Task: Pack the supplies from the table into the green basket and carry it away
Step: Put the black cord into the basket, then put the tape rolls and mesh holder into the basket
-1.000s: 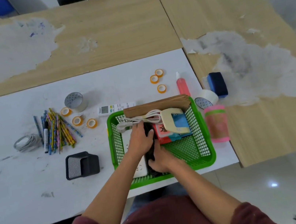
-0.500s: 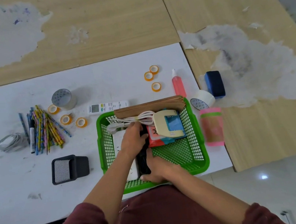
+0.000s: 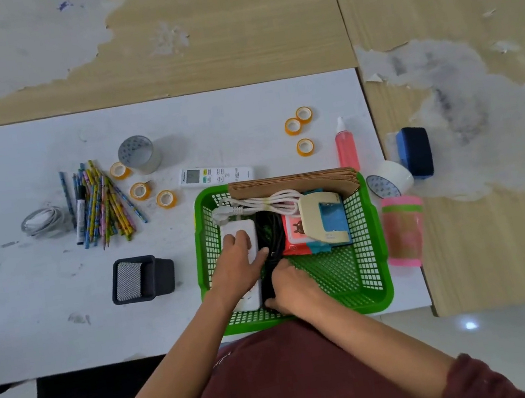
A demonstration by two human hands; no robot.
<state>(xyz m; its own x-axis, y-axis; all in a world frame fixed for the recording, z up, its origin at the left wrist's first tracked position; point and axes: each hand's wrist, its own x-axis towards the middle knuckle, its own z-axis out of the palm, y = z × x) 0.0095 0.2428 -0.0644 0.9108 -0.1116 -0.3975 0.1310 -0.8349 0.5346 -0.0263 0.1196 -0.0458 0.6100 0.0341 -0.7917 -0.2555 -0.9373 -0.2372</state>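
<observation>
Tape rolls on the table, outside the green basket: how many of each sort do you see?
Small orange-rimmed tape rolls: 6, three by the pencils, three near the pink spray bottle
Large grey tape roll: 1
Large white tape roll: 1
Total: 8

- green basket (image 3: 368,244): glossy plastic lattice;
- white table (image 3: 241,110): smooth, matt, scuffed with grey smears;
- wooden tables (image 3: 228,26): pale wood-grain, the top layer peeled off in rough whitish patches;
- brown envelopes (image 3: 289,182): matt paper;
- pen holder (image 3: 142,279): black with a mesh face;
- tape roll (image 3: 140,154): shiny grey.
</observation>
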